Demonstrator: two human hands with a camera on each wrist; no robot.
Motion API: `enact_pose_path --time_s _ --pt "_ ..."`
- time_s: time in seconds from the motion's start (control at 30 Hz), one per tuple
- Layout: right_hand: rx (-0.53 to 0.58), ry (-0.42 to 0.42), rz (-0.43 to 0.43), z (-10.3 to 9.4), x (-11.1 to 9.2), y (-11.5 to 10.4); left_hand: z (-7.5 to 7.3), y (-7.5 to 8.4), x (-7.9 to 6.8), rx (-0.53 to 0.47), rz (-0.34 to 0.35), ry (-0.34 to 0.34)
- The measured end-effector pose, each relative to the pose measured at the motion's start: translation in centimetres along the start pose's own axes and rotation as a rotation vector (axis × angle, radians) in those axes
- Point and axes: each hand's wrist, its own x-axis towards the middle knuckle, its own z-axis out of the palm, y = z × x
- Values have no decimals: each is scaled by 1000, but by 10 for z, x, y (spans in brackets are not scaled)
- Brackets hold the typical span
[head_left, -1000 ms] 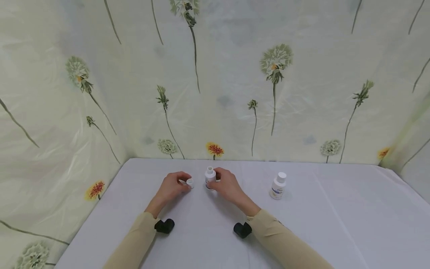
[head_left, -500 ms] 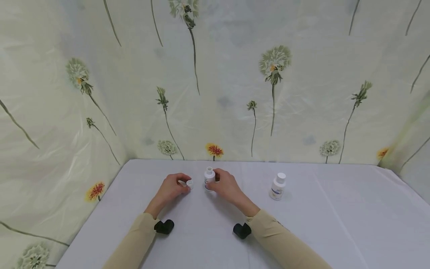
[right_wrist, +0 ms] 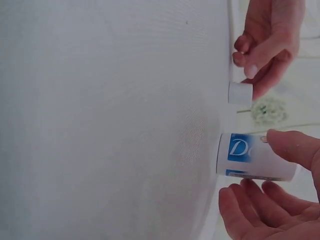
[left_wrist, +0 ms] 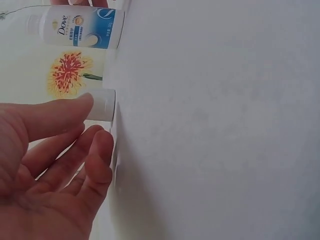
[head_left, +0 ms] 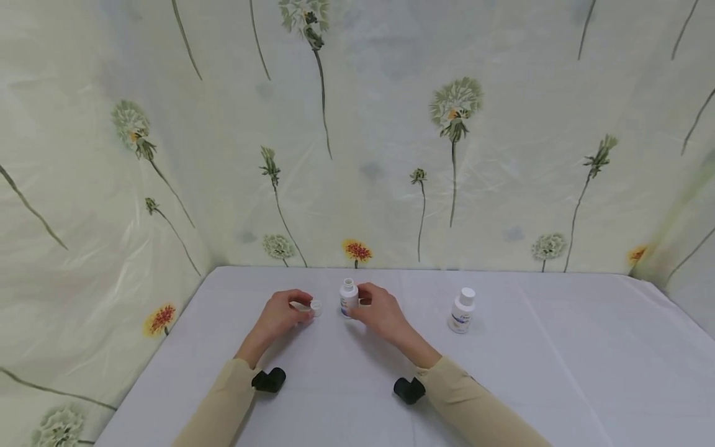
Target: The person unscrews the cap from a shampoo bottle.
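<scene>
A small white Dove bottle (head_left: pixel 349 299), uncapped, stands upright on the table, its label showing in the left wrist view. Beside it my right hand (head_left: pixel 382 313) has thumb and fingers spread loosely around the bottle's side; the right wrist view shows a gap between the lower fingers (right_wrist: pixel 250 200) and the bottle. Left of the bottle a white cap (head_left: pixel 316 308) rests on the table. My left hand (head_left: pixel 283 313) is next to this cap, fingers relaxed, the thumb tip (left_wrist: pixel 86 102) overlapping the cap's edge in the left wrist view.
A second white bottle (head_left: pixel 462 310), capped, stands to the right of my right hand. White cloth covers the table (head_left: pixel 530 372). Behind it hangs a flower-patterned curtain (head_left: pixel 380 198). Black wrist cameras (head_left: pixel 269 380) sit at both sleeves.
My fingers have loosened from the cap and the bottle. The left hand has drawn slightly left, and the right thumb slightly right. Cap and bottle stay in place.
</scene>
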Motion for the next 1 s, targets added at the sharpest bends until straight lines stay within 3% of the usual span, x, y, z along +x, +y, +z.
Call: enact_pose_path --time_s 0.3,0.7,1.0 --pt "12 9 -9 -10 -11 9 0 1 -7 -47 -61 23" --pt "33 21 31 -26 -31 10 -3 6 -19 11 -29 72" --pt "67 27 8 -34 -52 8 3 13 -31 -30 -20 42"
